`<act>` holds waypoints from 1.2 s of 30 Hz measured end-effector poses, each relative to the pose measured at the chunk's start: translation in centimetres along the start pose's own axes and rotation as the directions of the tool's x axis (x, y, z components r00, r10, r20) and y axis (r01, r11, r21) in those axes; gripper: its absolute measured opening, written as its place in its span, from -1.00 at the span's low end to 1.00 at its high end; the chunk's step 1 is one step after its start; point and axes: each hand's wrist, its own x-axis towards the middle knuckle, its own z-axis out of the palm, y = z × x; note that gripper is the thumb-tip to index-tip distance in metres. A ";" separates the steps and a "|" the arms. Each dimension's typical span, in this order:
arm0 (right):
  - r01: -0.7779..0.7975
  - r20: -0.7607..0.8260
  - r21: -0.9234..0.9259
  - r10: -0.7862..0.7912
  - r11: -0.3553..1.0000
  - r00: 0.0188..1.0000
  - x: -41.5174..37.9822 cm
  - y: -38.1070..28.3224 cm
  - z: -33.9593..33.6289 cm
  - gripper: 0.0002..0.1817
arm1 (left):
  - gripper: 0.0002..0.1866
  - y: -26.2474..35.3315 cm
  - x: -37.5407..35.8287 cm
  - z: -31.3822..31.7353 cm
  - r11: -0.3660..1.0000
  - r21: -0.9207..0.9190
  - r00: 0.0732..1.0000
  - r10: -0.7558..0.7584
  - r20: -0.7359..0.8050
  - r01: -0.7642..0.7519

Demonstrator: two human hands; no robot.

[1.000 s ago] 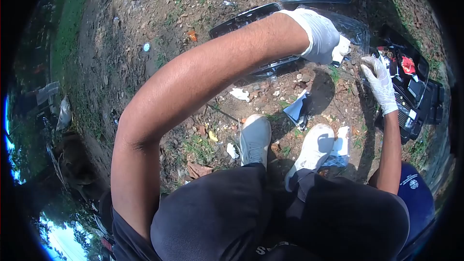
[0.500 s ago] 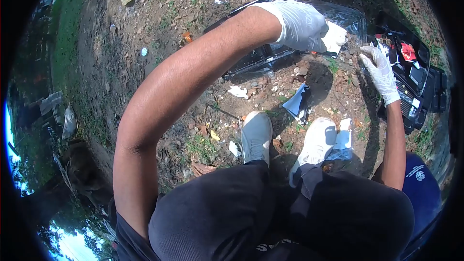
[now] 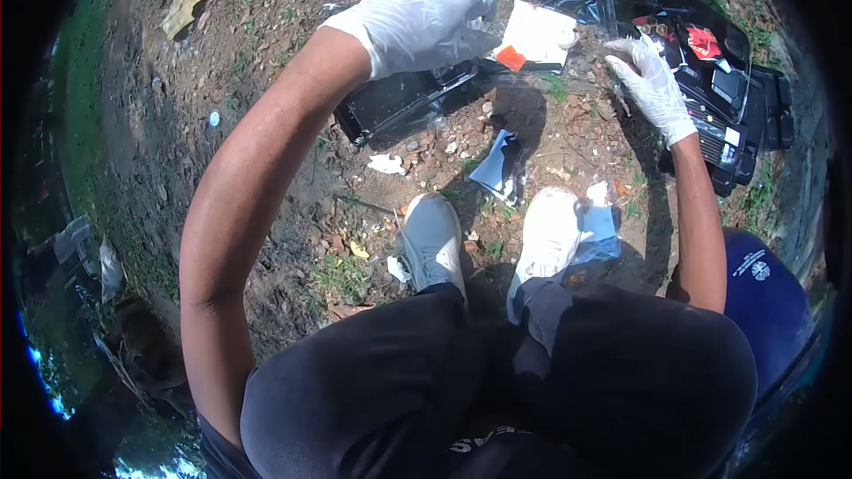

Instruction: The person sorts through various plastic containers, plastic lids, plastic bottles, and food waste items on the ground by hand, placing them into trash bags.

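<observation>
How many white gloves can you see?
2. One is on the left hand, near the orange scrap. The other is on the right hand, beside the open black case. More could be hidden in the case's clutter.

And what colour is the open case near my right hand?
The case is black, clearest in the head view.

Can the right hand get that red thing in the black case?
Yes, it looks like it. The right hand is open, right beside the black case, whose lid is open, and nothing seems to block the red thing.
</observation>
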 end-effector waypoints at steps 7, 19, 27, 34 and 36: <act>-0.064 -0.141 -0.105 0.049 0.992 0.989 0.0 2.4 0.6 -0.52 | -0.31 -10.1 -8.1 6.0 0.736 -0.335 0.725 -0.663 -0.187 0.588; -0.273 -0.181 -0.023 0.264 0.962 0.947 3.2 2.5 2.7 -0.32 | 0.07 -12.0 -17.3 16.7 -0.055 -0.771 0.384 -0.843 0.376 0.635; -0.270 -0.249 -0.221 0.213 0.937 0.945 4.1 3.7 5.8 -0.18 | -0.42 -11.7 -14.7 17.8 -0.060 -0.876 0.470 -0.825 0.314 0.479; -0.429 -0.064 0.342 0.476 0.836 0.877 4.4 4.8 5.6 -0.54 | -0.74 -13.2 -13.5 19.4 -0.050 -0.955 0.597 -0.771 0.223 0.292; -0.420 0.036 0.574 0.491 0.703 0.871 4.4 4.8 5.9 -0.68 | -0.73 -13.0 -13.5 19.1 -0.056 -0.966 0.595 -0.778 0.201 0.254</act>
